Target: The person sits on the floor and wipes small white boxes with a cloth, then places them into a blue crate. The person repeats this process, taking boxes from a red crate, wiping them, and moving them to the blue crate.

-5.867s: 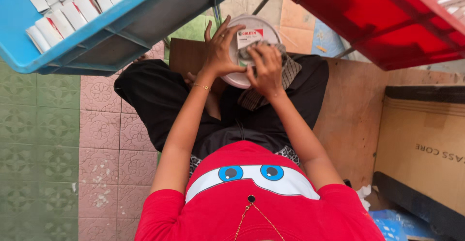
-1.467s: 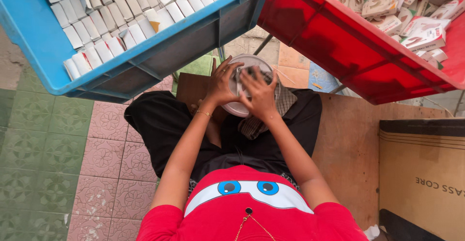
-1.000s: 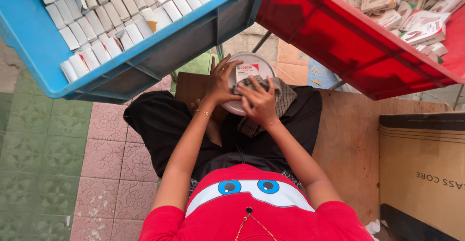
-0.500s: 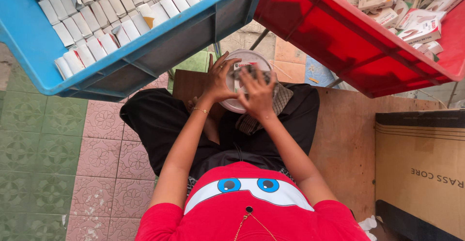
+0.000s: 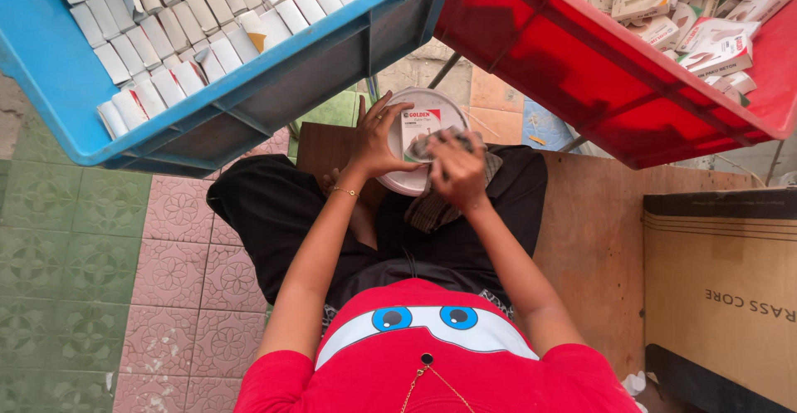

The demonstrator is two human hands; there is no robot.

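Where pink and green floor tiles (image 5: 166,263) end, plywood (image 5: 598,247) begins.

The right hand (image 5: 458,172) hides what it grips over the white bowl (image 5: 415,131); both crates run past the top edge.

pink patterned floor tiles (image 5: 178,276) at the left, green ones (image 5: 50,239) farther left. a blue crate (image 5: 224,122) full of small white boxes up top, a red crate (image 5: 581,64) beside it. brown wooden board (image 5: 594,255) underneath, cardboard box (image 5: 722,297) at the right. bright daylight.
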